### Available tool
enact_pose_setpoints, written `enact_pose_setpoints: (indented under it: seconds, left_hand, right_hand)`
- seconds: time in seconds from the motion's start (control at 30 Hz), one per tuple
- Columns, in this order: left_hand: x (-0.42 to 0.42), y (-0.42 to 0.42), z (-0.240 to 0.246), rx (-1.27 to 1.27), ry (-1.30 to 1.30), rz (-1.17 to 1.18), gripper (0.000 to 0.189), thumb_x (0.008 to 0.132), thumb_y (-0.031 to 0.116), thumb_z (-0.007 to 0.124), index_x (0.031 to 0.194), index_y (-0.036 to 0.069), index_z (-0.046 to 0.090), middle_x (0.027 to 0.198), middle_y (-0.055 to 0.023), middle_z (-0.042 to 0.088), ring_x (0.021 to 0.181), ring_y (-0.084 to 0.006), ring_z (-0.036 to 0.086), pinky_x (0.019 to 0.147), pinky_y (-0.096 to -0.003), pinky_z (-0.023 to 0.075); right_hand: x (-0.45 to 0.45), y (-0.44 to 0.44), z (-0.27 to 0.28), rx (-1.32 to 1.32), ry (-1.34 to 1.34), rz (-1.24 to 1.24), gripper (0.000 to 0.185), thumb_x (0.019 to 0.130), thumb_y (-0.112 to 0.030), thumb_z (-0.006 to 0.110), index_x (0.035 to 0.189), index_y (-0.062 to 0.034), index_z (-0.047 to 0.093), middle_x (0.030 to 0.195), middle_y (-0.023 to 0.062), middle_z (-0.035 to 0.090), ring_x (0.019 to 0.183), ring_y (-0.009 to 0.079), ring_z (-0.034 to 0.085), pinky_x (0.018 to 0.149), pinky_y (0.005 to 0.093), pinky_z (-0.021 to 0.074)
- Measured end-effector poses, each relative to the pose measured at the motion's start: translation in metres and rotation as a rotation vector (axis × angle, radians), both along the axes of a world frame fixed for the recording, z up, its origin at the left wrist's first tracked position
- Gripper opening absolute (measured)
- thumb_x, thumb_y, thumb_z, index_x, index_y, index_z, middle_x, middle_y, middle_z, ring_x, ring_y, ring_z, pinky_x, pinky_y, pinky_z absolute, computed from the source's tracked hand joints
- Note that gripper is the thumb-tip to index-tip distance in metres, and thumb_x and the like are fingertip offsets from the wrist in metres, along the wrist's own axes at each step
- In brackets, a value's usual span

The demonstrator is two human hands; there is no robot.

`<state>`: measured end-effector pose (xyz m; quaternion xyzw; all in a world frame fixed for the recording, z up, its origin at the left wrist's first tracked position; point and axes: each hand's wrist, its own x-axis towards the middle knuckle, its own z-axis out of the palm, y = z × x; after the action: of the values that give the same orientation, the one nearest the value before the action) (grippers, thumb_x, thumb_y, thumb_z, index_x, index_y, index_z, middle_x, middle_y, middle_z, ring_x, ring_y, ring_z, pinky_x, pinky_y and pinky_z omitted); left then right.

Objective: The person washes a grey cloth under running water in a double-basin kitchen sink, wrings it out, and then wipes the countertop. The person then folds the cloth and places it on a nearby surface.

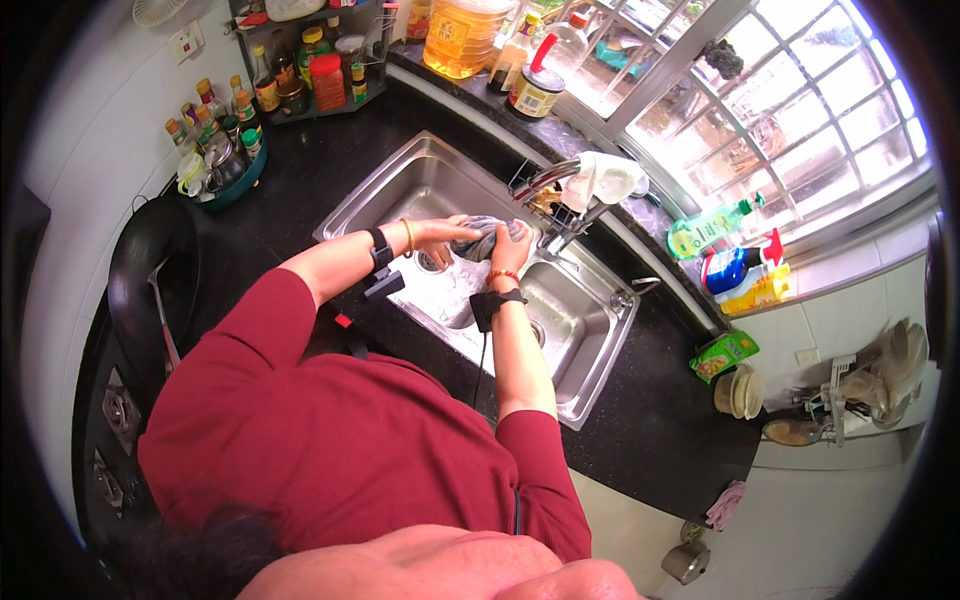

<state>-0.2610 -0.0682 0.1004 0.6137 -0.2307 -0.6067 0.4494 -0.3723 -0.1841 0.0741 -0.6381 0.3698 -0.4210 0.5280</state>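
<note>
A grey-and-white cloth (480,238), bunched and twisted, is held over the left basin of a double stainless-steel sink (367,196). My right hand (511,246) grips its right end, a red bead bracelet and a black strapped device on that wrist. At the other end is my left hand (429,238), its fingers stretched out and apart against the cloth's near side. This wrist carries a gold-coloured bangle and a black band with a device. Beneath the hands, the basin floor looks wet, and a drain strainer (429,260) shows in part.
Behind the sink stands the faucet (577,225) with a white cloth (604,180) draped on it. Bottles and a large oil jug (461,34) line the windowsill. A wok (154,262) and a teal tray (236,184) of seasoning bottles are at left. A green packet (724,355) lies right.
</note>
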Motion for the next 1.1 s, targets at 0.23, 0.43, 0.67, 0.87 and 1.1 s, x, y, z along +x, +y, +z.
enact_pose_setpoints:
  seconds: [0.23, 0.43, 0.67, 0.87, 1.1]
  left_hand:
    - [0.000, -0.014, -0.001, -0.212, 0.600, 0.405, 0.055, 0.078, 0.056, 0.052, 0.110, 0.011, 0.052, 0.108, -0.0104, 0.055, 0.094, -0.0265, 0.055, 0.079, -0.0437, 0.0464]
    - [0.004, -0.031, 0.001, -0.547, 0.155, 0.550, 0.040, 0.077, 0.031, 0.063, 0.107, 0.010, 0.047, 0.097, -0.0027, 0.056, 0.091, -0.0175, 0.054, 0.080, -0.0342, 0.0449]
    - [-0.002, -0.017, 0.026, -0.639, -0.959, 0.350, 0.028, 0.063, 0.014, 0.065, 0.089, 0.010, 0.056, 0.090, -0.0099, 0.052, 0.090, -0.0231, 0.053, 0.079, -0.0307, 0.0424]
    - [-0.015, 0.011, 0.060, -0.939, -1.237, -0.014, 0.024, 0.056, 0.008, 0.063, 0.080, 0.011, 0.057, 0.095, -0.0106, 0.052, 0.089, -0.0297, 0.053, 0.076, -0.0342, 0.0442]
    - [-0.015, 0.023, 0.084, -1.235, -1.275, -0.217, 0.018, 0.054, 0.001, 0.063, 0.068, 0.009, 0.056, 0.093, -0.0110, 0.054, 0.090, -0.0306, 0.053, 0.078, -0.0382, 0.0441]
  right_hand:
    - [0.002, 0.023, 0.013, -0.044, -0.223, 0.114, 0.058, 0.072, -0.012, 0.064, 0.124, -0.0068, 0.039, 0.119, 0.0094, 0.046, 0.109, 0.0211, 0.044, 0.094, 0.0309, 0.0325]
    - [0.012, 0.011, 0.001, 0.922, -0.786, 0.201, 0.051, 0.077, -0.025, 0.060, 0.122, -0.0102, 0.041, 0.118, 0.0079, 0.046, 0.105, 0.0249, 0.046, 0.086, 0.0365, 0.0406]
    - [-0.004, 0.031, 0.006, 1.401, -0.672, 0.577, 0.056, 0.073, -0.052, 0.060, 0.112, -0.0143, 0.048, 0.110, 0.0085, 0.052, 0.104, 0.0271, 0.048, 0.083, 0.0530, 0.0428]
    - [-0.005, 0.021, 0.010, 1.332, -0.429, 0.697, 0.038, 0.075, -0.039, 0.063, 0.103, -0.0143, 0.053, 0.099, 0.0036, 0.059, 0.090, 0.0189, 0.058, 0.073, 0.0372, 0.0517]
    - [0.002, 0.005, 0.038, 0.989, -0.239, 0.949, 0.023, 0.088, -0.027, 0.048, 0.103, -0.0099, 0.051, 0.096, 0.0040, 0.058, 0.085, 0.0177, 0.059, 0.070, 0.0294, 0.0518]
